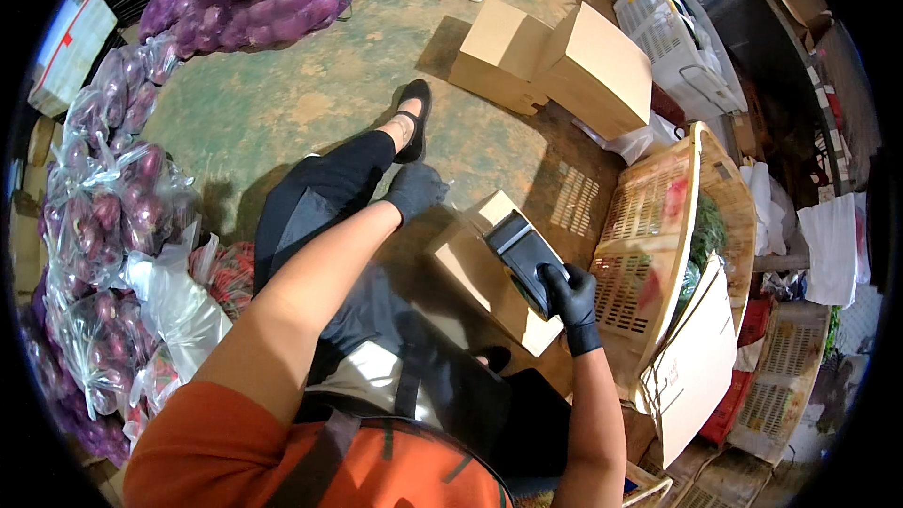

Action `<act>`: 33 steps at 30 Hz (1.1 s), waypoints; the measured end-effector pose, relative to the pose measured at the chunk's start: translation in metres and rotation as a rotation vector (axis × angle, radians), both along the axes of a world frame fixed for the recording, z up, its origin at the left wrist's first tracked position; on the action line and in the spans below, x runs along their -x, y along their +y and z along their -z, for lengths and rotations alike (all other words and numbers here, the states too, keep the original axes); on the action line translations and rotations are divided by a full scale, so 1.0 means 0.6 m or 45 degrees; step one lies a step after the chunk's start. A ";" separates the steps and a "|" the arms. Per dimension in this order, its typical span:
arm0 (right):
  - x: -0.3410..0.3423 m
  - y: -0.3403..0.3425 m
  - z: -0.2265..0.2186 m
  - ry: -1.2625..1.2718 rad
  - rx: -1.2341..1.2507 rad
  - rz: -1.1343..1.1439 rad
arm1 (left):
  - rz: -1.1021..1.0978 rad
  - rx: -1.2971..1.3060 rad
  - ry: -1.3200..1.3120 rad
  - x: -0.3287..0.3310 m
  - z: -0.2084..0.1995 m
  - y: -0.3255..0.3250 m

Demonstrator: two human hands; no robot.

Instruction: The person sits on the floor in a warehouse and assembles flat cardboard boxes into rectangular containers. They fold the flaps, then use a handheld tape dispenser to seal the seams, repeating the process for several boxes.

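Observation:
My right hand (567,297), in a dark glove, grips a black tape dispenser (523,254) by its near end. The dispenser rests over, or just above, a closed cardboard box (467,275) standing between my legs; I cannot tell whether they touch. To the left of that box is my left hand (417,191), also gloved in dark grey. Its fingers are curled together near my knee, apart from the box, and a thin pale bit shows at the fingertips, too small to name.
Two more cardboard boxes (598,64) stand ahead on the stained floor. Right of me are a tan plastic crate (638,254) holding greens and a flattened carton (693,367). Bags of purple onions (103,216) line the left. White crates (670,38) stand farther off.

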State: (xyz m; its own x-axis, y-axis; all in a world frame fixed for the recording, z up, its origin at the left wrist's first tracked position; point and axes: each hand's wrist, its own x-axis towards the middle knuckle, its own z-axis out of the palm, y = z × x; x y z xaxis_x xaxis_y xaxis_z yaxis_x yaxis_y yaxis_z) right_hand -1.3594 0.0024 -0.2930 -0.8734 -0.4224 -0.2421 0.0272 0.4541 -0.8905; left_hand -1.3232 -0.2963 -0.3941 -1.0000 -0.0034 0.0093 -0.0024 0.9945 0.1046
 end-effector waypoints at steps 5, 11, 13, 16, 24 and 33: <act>0.002 -0.006 -0.007 -0.042 -0.148 -0.076 | -0.162 -0.440 -0.062 -0.002 0.066 0.023; -0.005 -0.012 -0.008 -0.004 -0.039 -0.023 | -0.574 -0.953 -0.205 -0.011 0.093 0.086; -0.008 -0.012 -0.003 0.028 -0.016 0.000 | -0.574 -0.960 -0.318 -0.017 0.065 0.090; -0.006 -0.014 -0.008 0.012 -0.083 -0.011 | -0.785 -0.986 -0.500 -0.025 0.029 0.094; -0.007 -0.017 -0.026 -0.007 -0.147 0.013 | -0.887 -0.807 -0.569 -0.003 0.087 0.088; -0.004 -0.028 -0.019 0.018 -0.175 -0.078 | -0.592 -1.932 0.050 0.037 0.120 0.158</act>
